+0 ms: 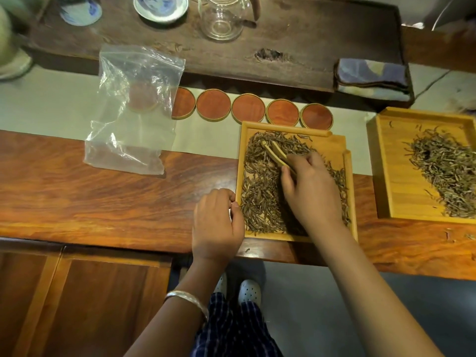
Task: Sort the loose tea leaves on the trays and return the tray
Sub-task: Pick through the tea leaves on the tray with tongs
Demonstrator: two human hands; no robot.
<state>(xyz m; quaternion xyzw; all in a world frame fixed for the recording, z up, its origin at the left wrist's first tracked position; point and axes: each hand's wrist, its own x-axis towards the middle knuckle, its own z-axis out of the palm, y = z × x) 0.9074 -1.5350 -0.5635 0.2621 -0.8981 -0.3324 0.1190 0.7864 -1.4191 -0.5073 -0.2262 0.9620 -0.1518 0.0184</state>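
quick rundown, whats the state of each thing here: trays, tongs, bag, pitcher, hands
near tray: flat on the table, tea spread across it
far tray: tea heaped toward its right side
tongs: held, tips in the tea
bag: empty, crumpled, over one coaster
pitcher: upright, empty
left hand: gripping the near tray's left rim
right hand: gripping the tongs

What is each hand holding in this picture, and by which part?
The right hand holds bamboo tongs by their rear end. The left hand pinches the near tray at its left rim.
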